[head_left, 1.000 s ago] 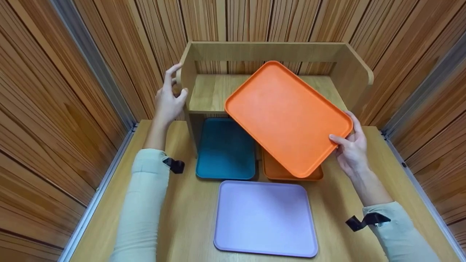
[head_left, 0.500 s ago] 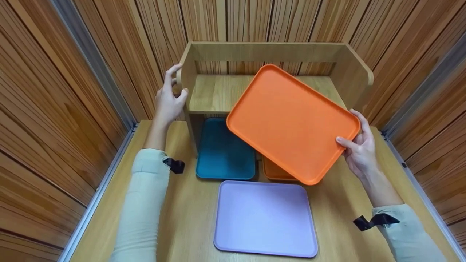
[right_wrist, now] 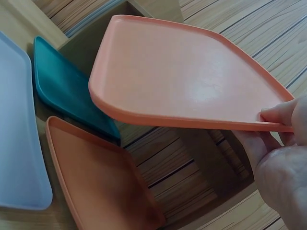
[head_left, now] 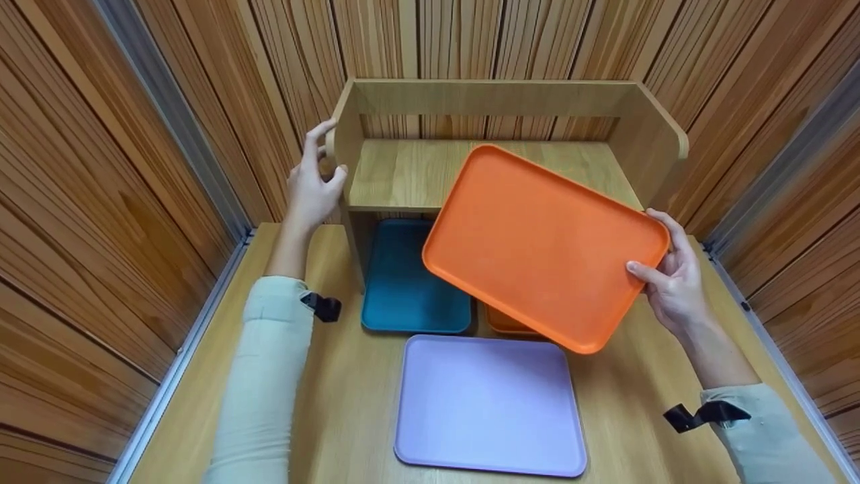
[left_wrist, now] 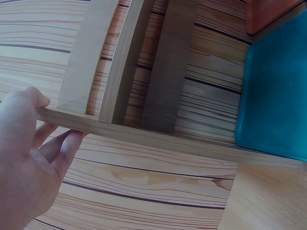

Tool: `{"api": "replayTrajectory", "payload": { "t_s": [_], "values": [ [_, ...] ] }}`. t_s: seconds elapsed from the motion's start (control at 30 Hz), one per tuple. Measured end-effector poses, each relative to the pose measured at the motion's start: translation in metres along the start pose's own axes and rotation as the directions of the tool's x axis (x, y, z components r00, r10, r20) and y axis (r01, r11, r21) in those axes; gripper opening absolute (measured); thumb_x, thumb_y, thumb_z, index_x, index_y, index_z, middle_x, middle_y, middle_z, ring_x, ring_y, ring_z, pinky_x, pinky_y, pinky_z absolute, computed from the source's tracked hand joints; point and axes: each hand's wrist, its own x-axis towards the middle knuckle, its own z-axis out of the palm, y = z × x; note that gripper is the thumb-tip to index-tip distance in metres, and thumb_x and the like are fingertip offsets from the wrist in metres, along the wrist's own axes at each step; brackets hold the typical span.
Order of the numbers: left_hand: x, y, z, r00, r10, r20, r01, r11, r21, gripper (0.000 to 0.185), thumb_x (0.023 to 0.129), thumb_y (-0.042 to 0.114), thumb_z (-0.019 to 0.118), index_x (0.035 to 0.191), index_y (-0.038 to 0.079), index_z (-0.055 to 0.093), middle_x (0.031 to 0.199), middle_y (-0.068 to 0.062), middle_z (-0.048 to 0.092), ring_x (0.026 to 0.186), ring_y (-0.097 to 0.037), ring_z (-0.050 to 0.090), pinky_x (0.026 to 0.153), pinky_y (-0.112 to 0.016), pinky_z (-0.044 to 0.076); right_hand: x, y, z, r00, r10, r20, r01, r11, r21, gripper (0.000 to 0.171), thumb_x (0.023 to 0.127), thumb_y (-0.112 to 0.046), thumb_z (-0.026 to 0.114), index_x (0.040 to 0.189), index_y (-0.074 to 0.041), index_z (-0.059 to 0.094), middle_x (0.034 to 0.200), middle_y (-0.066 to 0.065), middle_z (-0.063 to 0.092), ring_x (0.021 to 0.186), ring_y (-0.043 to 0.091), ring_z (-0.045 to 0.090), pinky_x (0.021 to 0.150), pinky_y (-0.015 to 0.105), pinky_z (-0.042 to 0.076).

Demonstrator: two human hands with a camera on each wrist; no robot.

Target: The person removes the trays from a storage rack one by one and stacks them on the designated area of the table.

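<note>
Fingers (head_left: 674,230) of my right hand (head_left: 678,286) clamp the orange tray (head_left: 547,249) near one corner; my left hand (head_left: 313,191) grips the shelf (head_left: 403,175); I'd pinch firmly against droop.

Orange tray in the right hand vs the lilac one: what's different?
Support: the held orange tray is gripped near one end by the right hand; the lilac tray rests on the table.
Pose: the held orange tray is tilted in the air; the lilac tray lies flat.
Color: one is orange, the other lilac.
Shared: both are rectangular, with rounded corners and raised rims.
</note>
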Motion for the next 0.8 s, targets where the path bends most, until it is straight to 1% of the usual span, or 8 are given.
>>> {"api": "replayTrajectory", "payload": {
  "t_s": [0.2,0.37,0.43,0.53,0.6,0.67,0.73,0.8],
  "values": [
    [0.000,0.001,0.001,1.000,-0.003,0.004,0.003,1.000,-0.010,0.067,0.113,0.012,0.057,0.172,0.035,0.035,0.172,-0.022,0.054,0.129,-0.039,0.073,0.080,-0.035,0.057,-0.005,-0.002,-0.005,0.998,-0.009,0.059,0.010,1.000,-0.021,0.078,0.100,0.031,0.047,0.163,-0.014,0.049,0.147,0.007,0.066,0.127,0.019,0.077,0.094,0.039,0.069],
    [-0.001,0.000,0.000,1.000,-0.003,0.007,0.003,1.000,-0.014,0.067,0.113,0.013,0.057,0.172,0.034,0.035,0.171,-0.022,0.055,0.133,-0.041,0.072,0.086,-0.043,0.061,-0.008,-0.001,-0.009,0.995,-0.008,0.103,0.009,1.000,-0.016,0.077,0.100,0.031,0.046,0.164,-0.013,0.048,0.148,0.007,0.066,0.129,0.019,0.077,0.094,0.039,0.069],
    [-0.001,0.000,0.000,1.000,-0.001,0.006,0.001,1.000,-0.008,0.066,0.113,0.014,0.057,0.172,0.034,0.035,0.172,-0.021,0.055,0.137,-0.039,0.070,0.088,-0.042,0.062,-0.010,-0.001,-0.009,0.993,-0.010,0.115,0.011,1.000,-0.009,0.078,0.100,0.032,0.046,0.164,-0.012,0.048,0.148,0.008,0.067,0.128,0.019,0.077,0.094,0.039,0.069],
    [-0.001,-0.001,0.000,1.000,0.018,-0.006,-0.018,1.000,0.010,0.066,0.112,0.013,0.058,0.172,0.032,0.036,0.170,-0.020,0.058,0.104,-0.027,0.074,0.076,-0.028,0.055,-0.011,-0.001,-0.009,0.993,-0.002,0.115,0.004,1.000,-0.019,0.080,0.099,0.033,0.045,0.164,-0.013,0.048,0.145,0.006,0.069,0.123,0.017,0.078,0.090,0.036,0.071],
    [0.000,-0.002,0.000,0.999,0.029,-0.016,-0.029,0.999,0.021,0.066,0.111,0.012,0.058,0.172,0.030,0.038,0.169,-0.018,0.059,0.078,-0.016,0.063,0.066,-0.021,0.046,-0.012,0.000,-0.010,0.993,0.008,0.116,-0.005,1.000,-0.028,0.081,0.099,0.033,0.045,0.164,-0.014,0.048,0.142,0.005,0.070,0.120,0.016,0.078,0.088,0.035,0.071],
    [0.000,-0.003,0.001,0.999,0.041,-0.023,-0.041,0.999,0.019,0.066,0.110,0.011,0.059,0.171,0.029,0.039,0.168,-0.019,0.060,0.064,-0.012,0.044,0.058,-0.020,0.038,-0.013,0.001,-0.010,0.993,0.025,0.114,-0.020,0.999,-0.049,0.081,0.099,0.032,0.045,0.164,-0.016,0.049,0.140,0.004,0.071,0.119,0.015,0.078,0.086,0.034,0.071],
    [0.000,-0.003,0.001,0.999,0.043,-0.028,-0.043,0.999,0.017,0.066,0.110,0.011,0.059,0.171,0.029,0.040,0.168,-0.018,0.060,0.071,-0.007,0.051,0.058,-0.017,0.039,-0.014,0.002,-0.011,0.992,0.040,0.120,-0.033,0.997,-0.064,0.081,0.100,0.032,0.045,0.164,-0.016,0.048,0.141,0.003,0.071,0.120,0.015,0.078,0.087,0.034,0.071],
    [0.000,-0.003,0.001,0.999,0.039,-0.025,-0.039,0.999,0.006,0.066,0.111,0.011,0.059,0.171,0.031,0.040,0.169,-0.019,0.059,0.077,-0.013,0.056,0.058,-0.017,0.039,-0.015,0.003,-0.012,0.991,0.056,0.124,-0.045,0.995,-0.088,0.080,0.100,0.030,0.046,0.165,-0.018,0.048,0.142,0.002,0.071,0.121,0.014,0.078,0.089,0.034,0.071]
  ]
}}
